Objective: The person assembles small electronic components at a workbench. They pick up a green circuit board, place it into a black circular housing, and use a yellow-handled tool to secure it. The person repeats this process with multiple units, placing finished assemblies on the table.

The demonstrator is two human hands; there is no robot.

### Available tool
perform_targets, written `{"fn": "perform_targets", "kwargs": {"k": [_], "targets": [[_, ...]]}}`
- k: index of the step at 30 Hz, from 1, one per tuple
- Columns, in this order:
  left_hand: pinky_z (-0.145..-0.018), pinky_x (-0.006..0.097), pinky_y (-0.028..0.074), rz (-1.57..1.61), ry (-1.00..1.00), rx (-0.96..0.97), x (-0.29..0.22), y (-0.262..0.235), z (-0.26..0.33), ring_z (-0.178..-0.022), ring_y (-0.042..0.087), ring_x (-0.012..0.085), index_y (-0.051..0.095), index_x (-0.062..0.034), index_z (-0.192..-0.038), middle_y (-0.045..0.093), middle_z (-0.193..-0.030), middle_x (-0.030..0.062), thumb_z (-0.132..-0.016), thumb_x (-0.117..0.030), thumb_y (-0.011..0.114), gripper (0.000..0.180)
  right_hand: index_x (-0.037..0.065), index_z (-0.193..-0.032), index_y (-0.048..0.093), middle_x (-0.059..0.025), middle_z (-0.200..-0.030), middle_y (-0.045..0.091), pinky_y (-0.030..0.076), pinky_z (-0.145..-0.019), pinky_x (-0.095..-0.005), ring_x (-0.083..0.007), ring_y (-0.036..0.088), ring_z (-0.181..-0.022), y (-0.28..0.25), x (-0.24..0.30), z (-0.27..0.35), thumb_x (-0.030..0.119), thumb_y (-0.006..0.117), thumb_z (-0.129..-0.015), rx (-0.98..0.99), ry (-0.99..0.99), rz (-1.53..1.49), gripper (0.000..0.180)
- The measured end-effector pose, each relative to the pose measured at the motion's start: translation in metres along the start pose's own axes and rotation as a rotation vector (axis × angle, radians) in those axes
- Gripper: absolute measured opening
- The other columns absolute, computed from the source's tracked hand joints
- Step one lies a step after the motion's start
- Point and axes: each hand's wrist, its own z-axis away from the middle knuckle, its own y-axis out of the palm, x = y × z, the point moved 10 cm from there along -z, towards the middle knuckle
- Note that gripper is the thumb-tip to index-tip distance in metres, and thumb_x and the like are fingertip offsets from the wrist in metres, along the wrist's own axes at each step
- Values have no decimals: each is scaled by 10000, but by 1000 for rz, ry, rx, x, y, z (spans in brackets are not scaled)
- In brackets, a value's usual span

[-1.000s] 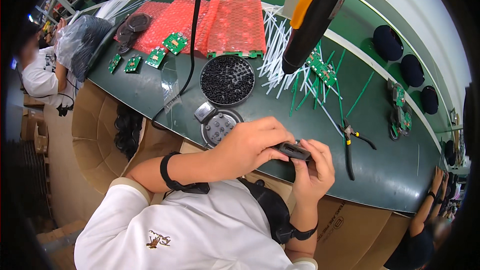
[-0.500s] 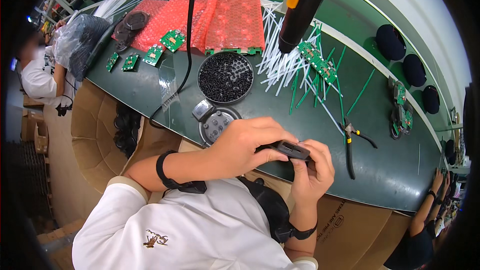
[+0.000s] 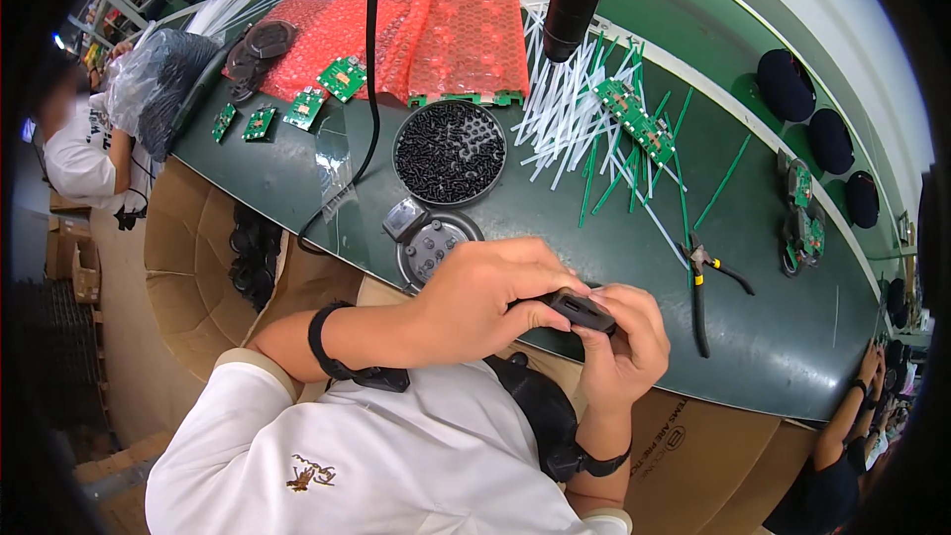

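Note:
Between my left hand (image 3: pixel 480 292) and my right hand (image 3: pixel 626 342), close to the table's front edge, is a black plastic housing (image 3: pixel 582 312). Thumbs and fingers of both hands grip it, one hand at each end. A small rectangular slot shows in the side turned up toward me; its rest is hidden by my fingers. Just beyond my left hand lies a round dark housing part (image 3: pixel 434 250) with a square tab. Behind that stands a round tray (image 3: pixel 449 154) filled with small black screws.
An electric screwdriver (image 3: pixel 582 0) hangs over the table. White and green strips (image 3: pixel 570 119) lie beneath it with a green circuit board (image 3: pixel 636 121). Pliers (image 3: pixel 699 287) rest at right. Red bubble wrap (image 3: pixel 466 40) and small circuit boards (image 3: pixel 305 109) are at back left; a black cable (image 3: pixel 372 69) hangs there.
The hanging screwdriver has swung away and slightly left. My hands have shifted a little to the right with the housing, which is tilted slightly differently.

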Motion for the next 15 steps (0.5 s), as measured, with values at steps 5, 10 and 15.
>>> {"fn": "perform_targets", "kwargs": {"k": [5,10,15], "targets": [[-849,368,598,-87,11,-35,-5,6,3,-1005,745,306,752,-42,-1186,755,-1122,150,-827,-84,825,369,-19,-1035,733,-136,-1012,714,579,-769,-322,-248,701,-911,-6,-3,4,-8,854,-808,-54,42,-46,257],[-783,357,601,-94,28,-59,-4,9,3,-951,749,289,751,-45,-1162,759,-1096,140,-845,-68,809,323,-20,-1042,738,-138,-1009,701,589,-777,-311,-234,711,-924,-8,-10,9,-29,850,-818,-82,138,-98,251],[-760,345,601,-153,59,-92,-6,10,4,-912,754,287,750,-35,-1133,764,-1070,140,-846,-57,809,294,-20,-1019,746,-142,-1011,705,588,-785,-310,-228,713,-923,-10,-12,10,-28,857,-808,-82,163,-100,238]]}}
